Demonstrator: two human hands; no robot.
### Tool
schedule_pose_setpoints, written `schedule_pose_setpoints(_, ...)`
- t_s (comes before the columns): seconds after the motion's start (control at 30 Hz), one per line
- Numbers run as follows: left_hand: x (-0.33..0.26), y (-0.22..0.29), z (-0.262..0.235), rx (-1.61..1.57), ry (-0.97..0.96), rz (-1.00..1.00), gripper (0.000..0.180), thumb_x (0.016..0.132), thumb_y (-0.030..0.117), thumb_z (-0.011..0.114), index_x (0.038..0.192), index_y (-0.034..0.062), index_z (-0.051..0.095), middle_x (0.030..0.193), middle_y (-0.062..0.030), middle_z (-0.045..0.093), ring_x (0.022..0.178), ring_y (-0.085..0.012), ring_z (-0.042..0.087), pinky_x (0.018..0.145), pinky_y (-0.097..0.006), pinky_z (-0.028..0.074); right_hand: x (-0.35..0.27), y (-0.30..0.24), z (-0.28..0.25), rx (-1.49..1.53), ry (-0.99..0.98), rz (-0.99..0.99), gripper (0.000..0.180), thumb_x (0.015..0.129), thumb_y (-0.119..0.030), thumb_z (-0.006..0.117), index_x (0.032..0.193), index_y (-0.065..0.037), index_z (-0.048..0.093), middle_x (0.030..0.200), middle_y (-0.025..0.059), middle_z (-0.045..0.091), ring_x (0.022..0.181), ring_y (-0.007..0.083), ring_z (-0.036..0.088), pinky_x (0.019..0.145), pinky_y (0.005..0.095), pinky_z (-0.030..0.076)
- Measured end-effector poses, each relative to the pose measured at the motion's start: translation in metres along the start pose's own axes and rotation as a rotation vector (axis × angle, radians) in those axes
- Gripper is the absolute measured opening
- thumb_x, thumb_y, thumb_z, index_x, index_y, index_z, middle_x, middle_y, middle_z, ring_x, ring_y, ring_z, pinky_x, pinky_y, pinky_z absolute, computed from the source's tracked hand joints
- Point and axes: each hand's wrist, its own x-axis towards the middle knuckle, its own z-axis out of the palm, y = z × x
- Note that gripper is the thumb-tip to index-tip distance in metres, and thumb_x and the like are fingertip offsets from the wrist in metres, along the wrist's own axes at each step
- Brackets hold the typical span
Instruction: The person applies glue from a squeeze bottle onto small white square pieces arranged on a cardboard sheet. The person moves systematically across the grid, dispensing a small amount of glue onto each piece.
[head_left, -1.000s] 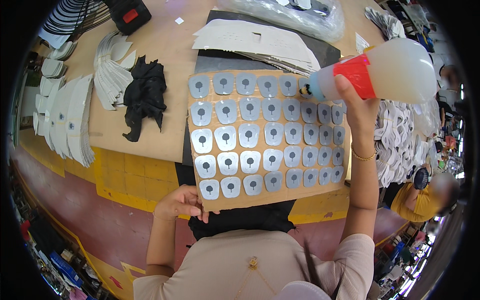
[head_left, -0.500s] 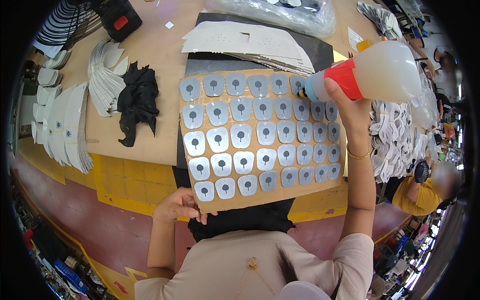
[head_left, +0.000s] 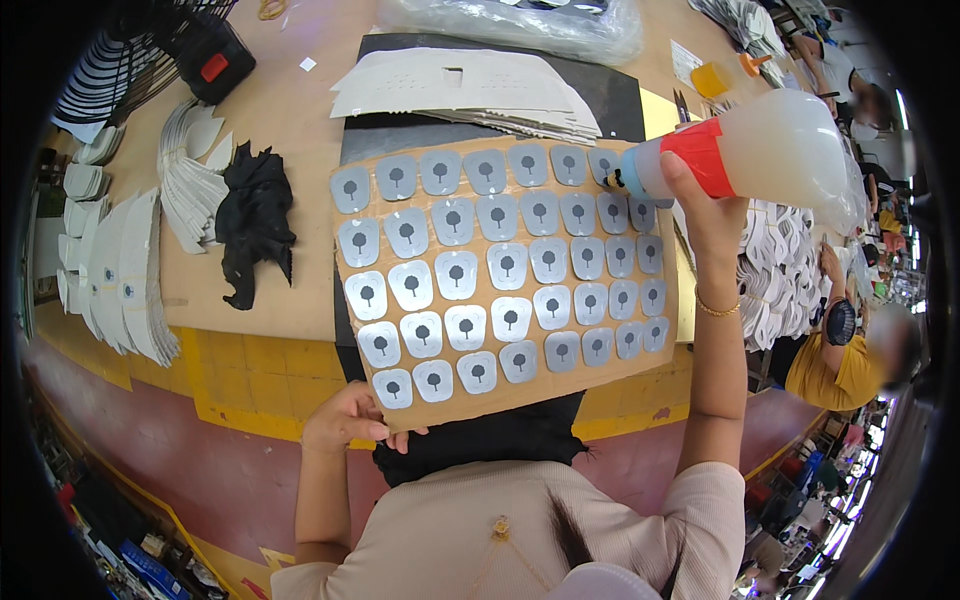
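Note:
A cardboard sheet [head_left: 458,395] lies tilted before me, covered with rows of silvery rounded patches [head_left: 507,264], each bearing a dark tree shape. My left hand [head_left: 350,417] grips the sheet's near left corner, thumb on top and fingers partly under it. In my right hand [head_left: 703,195] is a squeeze bottle [head_left: 780,150] of cloudy whitish liquid, with a red band and a light blue cap. Held almost sideways, the bottle has its dark narrow tip over the patches at the far right of the top row. Whether the tip touches a patch I cannot tell.
Stacked pale cut pieces [head_left: 480,85] lie on a dark board beyond the sheet. A black cloth [head_left: 255,220] and fanned white pieces [head_left: 185,180] are at left, near a black fan [head_left: 125,60]. Bundled white pieces [head_left: 785,265] and a person in yellow [head_left: 835,370] are at right.
The cardboard sheet has shifted slightly left in the view, as have the table things. The bottle stays near the top row's right end, its tip slightly closer to the last patches.

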Motion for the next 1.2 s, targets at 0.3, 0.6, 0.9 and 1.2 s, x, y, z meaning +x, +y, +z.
schedule_pose_setpoints(0.3,0.002,0.003,0.005,0.038,0.029,0.022,0.043,0.065,0.021,0.068,0.096,-0.0078,0.057,0.090,-0.0217,0.062,0.062,-0.0221,0.062,0.053,-0.028,0.049,-0.001,0.006,-0.007,0.036,0.065,-0.007,0.041,0.067,-0.025,0.076,0.093,0.000,0.057,0.086,0.0074,0.061,0.078,0.0146,0.060,0.069,0.0264,0.050)
schedule_pose_setpoints(0.6,0.007,0.000,0.004,0.028,0.006,0.019,0.041,0.067,0.018,0.067,0.097,-0.0076,0.057,0.092,-0.0219,0.062,0.064,-0.0217,0.062,0.053,-0.027,0.049,0.001,0.021,-0.029,0.056,0.135,-0.047,0.045,0.067,-0.023,0.077,0.099,0.000,0.054,0.090,0.0084,0.060,0.080,0.0154,0.059,0.071,0.0262,0.049)
schedule_pose_setpoints(0.9,0.006,-0.002,0.007,0.087,0.090,0.021,0.052,0.062,0.027,0.067,0.096,-0.0111,0.054,0.082,-0.0250,0.061,0.055,-0.0261,0.061,0.048,-0.031,0.047,-0.002,0.022,-0.025,0.007,0.103,-0.042,0.042,0.068,-0.022,0.076,0.096,0.000,0.055,0.089,0.0080,0.060,0.079,0.0153,0.059,0.071,0.0266,0.050)
schedule_pose_setpoints(1.2,0.008,-0.002,0.012,0.047,0.130,0.008,0.059,0.062,0.025,0.068,0.102,-0.0130,0.049,0.082,-0.0275,0.060,0.056,-0.0278,0.061,0.048,-0.033,0.048,-0.006,0.018,-0.051,-0.036,0.212,-0.010,0.041,0.068,-0.021,0.076,0.097,0.000,0.055,0.088,0.0081,0.060,0.078,0.0150,0.059,0.068,0.0262,0.050)
